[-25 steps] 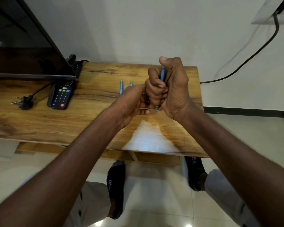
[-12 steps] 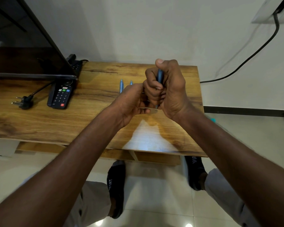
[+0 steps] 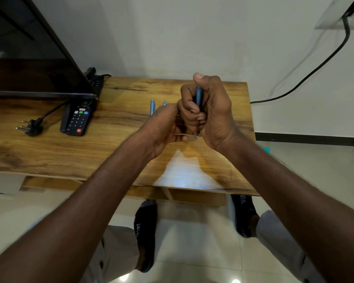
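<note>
Blue pen (image 3: 198,97) — slim, upright

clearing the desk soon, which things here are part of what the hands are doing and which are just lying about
In the job: blue pen gripped by the right hand; left hand at its lower end; two more blue pens on the table, likely.
Lying about: remote, loose plug, TV, power strip.

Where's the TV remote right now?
In the head view, the remote lies on the left part of the wooden table, its far end tucked under the screen's lower corner, with a loose black plug to its left.
</note>
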The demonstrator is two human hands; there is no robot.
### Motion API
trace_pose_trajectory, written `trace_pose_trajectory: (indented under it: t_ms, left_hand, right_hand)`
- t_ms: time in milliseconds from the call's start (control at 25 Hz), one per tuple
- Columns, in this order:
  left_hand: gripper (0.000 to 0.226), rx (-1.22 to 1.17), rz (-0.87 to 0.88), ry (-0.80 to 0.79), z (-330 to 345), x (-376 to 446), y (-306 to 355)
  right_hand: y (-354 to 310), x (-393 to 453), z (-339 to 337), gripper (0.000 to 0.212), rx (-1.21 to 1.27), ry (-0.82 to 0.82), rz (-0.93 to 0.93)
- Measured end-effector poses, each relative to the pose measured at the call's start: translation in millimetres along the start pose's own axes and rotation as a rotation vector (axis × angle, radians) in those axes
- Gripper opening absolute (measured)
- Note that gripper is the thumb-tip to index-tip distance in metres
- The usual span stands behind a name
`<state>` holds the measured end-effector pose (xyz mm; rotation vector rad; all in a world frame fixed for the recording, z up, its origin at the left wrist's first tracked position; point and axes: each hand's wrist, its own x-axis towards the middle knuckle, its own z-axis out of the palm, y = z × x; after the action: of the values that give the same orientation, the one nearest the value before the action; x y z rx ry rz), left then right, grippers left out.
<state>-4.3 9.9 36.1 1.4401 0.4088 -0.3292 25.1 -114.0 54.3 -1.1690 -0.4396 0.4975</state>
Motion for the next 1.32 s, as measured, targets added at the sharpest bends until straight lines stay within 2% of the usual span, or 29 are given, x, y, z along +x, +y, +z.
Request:
trace_pose_trajectory:
  t_ms: [160, 240, 320, 400, 480, 560, 720, 1000, 1160, 1320]
  left_hand:
    - [0.029, 0.018, -0.017, 0.022, -0.1, -1.3, 2.7]
    - [0.028, 0.118, 0.026, 0.136, -3.1, -2.1, 4.0]
    - [0.028, 0.307, 0.156, 0.297, -12.4, -0.4, 3.2]
    - [0.027, 0.457, 0.247, 0.415, -25.8, 1.4, 2.5]
    - [0.026, 0.546, 0.241, 0.476, -38.1, 2.9, 2.4]
    - [0.024, 0.631, 0.219, 0.536, -46.0, 4.4, 2.1]
    - [0.025, 0.683, 0.211, 0.575, -53.0, 4.1, 1.6]
    - [0.029, 0.776, 0.238, 0.571, -60.0, 5.2, 0.0]
    - [0.028, 0.843, 0.237, 0.560, -62.3, 7.0, -3.4]
    - [0.027, 0.879, 0.293, 0.511, -53.8, 11.5, -3.2]
  right_hand:
    - [1.9, 5.3, -1.5, 0.057, 0.040, 0.083, 0.047]
    - [5.2, 11.6, -4.7, 0.059, 0.026, 0.201, 0.150]
    - [11.5, 17.7, -7.8, 0.043, -0.085, 0.326, 0.303]
    - [19.7, 22.5, -6.3, 0.008, -0.161, 0.384, 0.437]
    - [29.0, 26.6, -1.5, 0.023, -0.197, 0.404, 0.511]
    - [34.8, 29.8, 4.8, 0.029, -0.323, 0.444, 0.497]
    - [43.6, 38.4, 11.9, 0.023, -0.594, 0.529, 0.438]
    - [60.4, 48.9, 17.8, 0.005, -0.861, 0.636, 0.441]
    - [65.8, 48.4, 15.4, 0.011, -0.998, 0.625, 0.427]
    - [66.3, 42.3, 16.9, 0.032, -1.132, 0.576, 0.302]
